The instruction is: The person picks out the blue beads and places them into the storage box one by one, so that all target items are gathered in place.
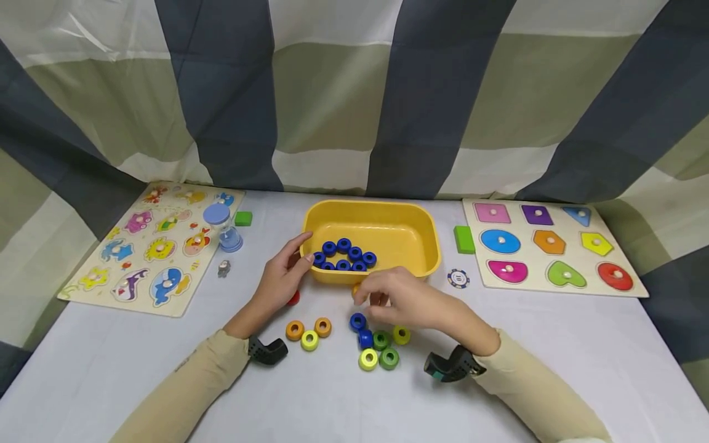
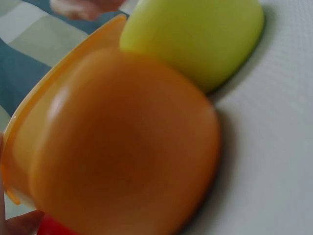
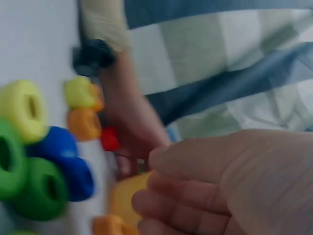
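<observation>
A yellow tub (image 1: 399, 237) holds several blue beads (image 1: 343, 243) at its left side. My left hand (image 1: 282, 274) grips the tub's left end, thumb and fingers at its rim. My right hand (image 1: 404, 298) hovers over the table just in front of the tub, fingers loosely bent, with nothing visible between them. Beneath it, an orange bead (image 1: 356, 290) is partly hidden. Close by lie blue beads (image 1: 357, 321), green beads (image 1: 389, 359) and yellow-green beads (image 1: 368, 359). Orange beads (image 1: 295, 330) and a yellow bead (image 1: 309, 340) lie nearer the left wrist. A red bead (image 1: 294, 298) is partly covered by my left hand.
Left stands an animal peg puzzle (image 1: 138, 258) with a blue sand timer (image 1: 223, 227), a small grey figure (image 1: 224, 268) and a green block (image 1: 243, 218). Right are a shape peg puzzle (image 1: 532, 283), another green block (image 1: 464, 240) and a poker chip (image 1: 458, 279). A checked curtain (image 1: 332, 98) hangs behind.
</observation>
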Tool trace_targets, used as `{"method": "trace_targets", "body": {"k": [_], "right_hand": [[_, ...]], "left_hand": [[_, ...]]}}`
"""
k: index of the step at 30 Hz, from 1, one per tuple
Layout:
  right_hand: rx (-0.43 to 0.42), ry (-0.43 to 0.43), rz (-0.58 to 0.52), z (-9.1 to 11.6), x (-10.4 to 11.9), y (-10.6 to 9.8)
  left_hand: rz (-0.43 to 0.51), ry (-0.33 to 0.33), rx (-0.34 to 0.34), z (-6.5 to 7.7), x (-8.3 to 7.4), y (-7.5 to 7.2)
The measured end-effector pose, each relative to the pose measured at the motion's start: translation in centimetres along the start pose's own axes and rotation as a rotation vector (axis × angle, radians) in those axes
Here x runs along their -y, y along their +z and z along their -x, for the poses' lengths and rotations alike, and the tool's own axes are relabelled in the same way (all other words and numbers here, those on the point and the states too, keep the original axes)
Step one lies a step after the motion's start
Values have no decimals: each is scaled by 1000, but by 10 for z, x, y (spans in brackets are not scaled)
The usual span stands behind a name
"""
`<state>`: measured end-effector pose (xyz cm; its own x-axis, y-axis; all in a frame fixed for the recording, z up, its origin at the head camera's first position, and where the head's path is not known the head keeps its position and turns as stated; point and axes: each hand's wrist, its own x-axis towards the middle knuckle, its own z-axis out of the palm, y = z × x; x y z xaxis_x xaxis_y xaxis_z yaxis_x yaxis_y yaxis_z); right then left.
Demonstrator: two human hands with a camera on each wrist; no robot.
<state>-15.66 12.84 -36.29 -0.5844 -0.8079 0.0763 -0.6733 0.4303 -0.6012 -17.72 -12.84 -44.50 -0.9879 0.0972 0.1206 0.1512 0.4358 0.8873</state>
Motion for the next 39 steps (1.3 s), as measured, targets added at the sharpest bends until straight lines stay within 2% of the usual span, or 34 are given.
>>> {"method": "trace_targets", "body": {"k": [6, 9, 24, 28, 31, 33, 36, 39], "right_hand": [[143, 8, 68, -4, -10, 24], [166, 27, 74, -7, -17, 31], [90, 30, 42, -10, -22, 40], [2, -29, 28, -12, -9, 22], [-106, -47, 28, -16, 1, -3], [-181, 3, 22, -21, 0, -20], [-274, 147, 29, -30, -15, -40], [-293, 307, 42, -34, -37, -46]], "left_hand": [[9, 2, 5, -1, 2, 0], [8, 6, 9, -1, 1, -1], [2, -4, -2, 0, 0, 1], [3, 0, 3, 0, 0, 0], [4, 1, 6, 1, 0, -1], [0, 3, 2, 1, 0, -2], [2, 6, -2, 1, 0, -2], [5, 4, 7, 1, -1, -2]]}}
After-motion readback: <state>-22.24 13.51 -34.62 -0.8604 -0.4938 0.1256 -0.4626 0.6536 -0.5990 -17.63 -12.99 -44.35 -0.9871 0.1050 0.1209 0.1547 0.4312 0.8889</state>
